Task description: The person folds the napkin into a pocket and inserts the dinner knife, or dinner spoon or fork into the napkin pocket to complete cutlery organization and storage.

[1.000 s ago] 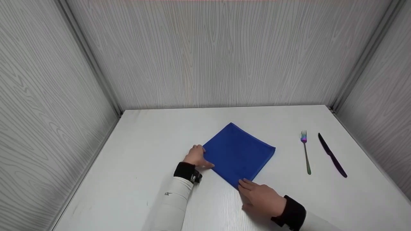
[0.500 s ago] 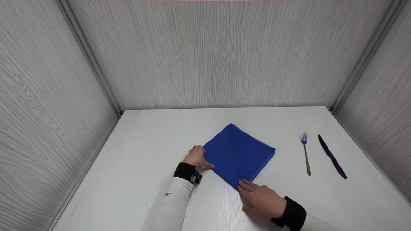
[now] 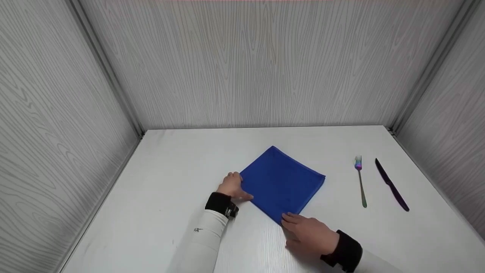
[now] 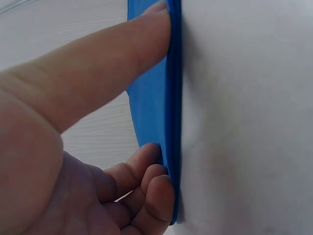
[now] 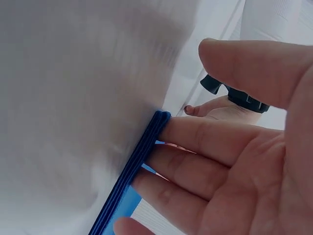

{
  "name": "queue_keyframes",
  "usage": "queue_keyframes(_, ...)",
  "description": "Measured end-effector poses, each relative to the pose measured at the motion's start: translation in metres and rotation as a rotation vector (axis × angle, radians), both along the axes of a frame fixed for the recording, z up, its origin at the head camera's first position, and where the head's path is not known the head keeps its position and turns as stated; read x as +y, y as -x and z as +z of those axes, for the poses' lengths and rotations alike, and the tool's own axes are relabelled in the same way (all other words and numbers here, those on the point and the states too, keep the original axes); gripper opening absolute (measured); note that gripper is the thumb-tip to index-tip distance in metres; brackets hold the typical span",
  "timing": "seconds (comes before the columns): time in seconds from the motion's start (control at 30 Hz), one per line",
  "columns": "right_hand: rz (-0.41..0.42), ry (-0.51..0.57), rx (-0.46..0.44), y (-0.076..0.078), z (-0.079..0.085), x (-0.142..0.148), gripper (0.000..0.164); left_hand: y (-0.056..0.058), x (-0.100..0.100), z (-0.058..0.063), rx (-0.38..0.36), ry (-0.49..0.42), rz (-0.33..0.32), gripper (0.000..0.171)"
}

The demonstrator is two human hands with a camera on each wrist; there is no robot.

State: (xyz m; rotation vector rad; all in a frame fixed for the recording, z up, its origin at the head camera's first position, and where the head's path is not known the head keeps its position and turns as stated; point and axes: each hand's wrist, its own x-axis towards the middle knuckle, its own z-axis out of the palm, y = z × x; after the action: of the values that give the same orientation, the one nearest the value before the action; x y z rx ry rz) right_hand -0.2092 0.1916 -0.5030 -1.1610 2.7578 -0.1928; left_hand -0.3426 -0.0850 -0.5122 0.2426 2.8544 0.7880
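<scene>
A folded blue cloth [image 3: 282, 182] lies flat on the white table, turned like a diamond with one corner towards me. At its left corner rests my left hand [image 3: 232, 186], the straight thumb on one edge and the bent fingers on the other. In the left wrist view, thumb and fingertips are spread apart along the layered edge of the cloth [image 4: 151, 107]. My right hand [image 3: 308, 235] touches the near corner with extended fingers. The right wrist view shows these fingertips against the stacked folds of the cloth [image 5: 132, 171], with the thumb held away from them.
To the right of the cloth lie a rainbow-coloured fork [image 3: 360, 182] and a dark purple table knife [image 3: 392, 185], side by side. Grey wood-grain panels [image 3: 246, 64] enclose the table [image 3: 159, 182] at the back and both sides.
</scene>
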Motion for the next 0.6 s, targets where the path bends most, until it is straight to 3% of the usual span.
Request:
queue_keyframes(0.1, -0.056, 0.119, -0.087, 0.011, 0.006, 0.004, 0.054, 0.001, 0.0, 0.001, 0.001, 0.003, -0.003, 0.075)
queue_keyframes(0.17, -0.12, 0.241, -0.093, 0.025, 0.01, 0.011, 0.047, 0.001, 0.0, 0.001, 0.004, 0.005, -0.006, 0.075)
queue_keyframes(0.33, -0.422, 0.509, 0.038, 0.076, 0.025, 0.039, 0.033, 0.003, 0.0, 0.001, 0.008, 0.017, -0.011, 0.075)
queue_keyframes(0.47, -0.67, 0.531, 0.061, 0.117, 0.027, 0.064, 0.037, 0.005, 0.001, 0.001, 0.002, 0.023, -0.007, 0.075)
queue_keyframes(0.6, -0.804, 0.422, -0.019, 0.141, 0.017, 0.08, 0.04, 0.004, 0.002, 0.0, -0.004, 0.015, -0.004, 0.075)
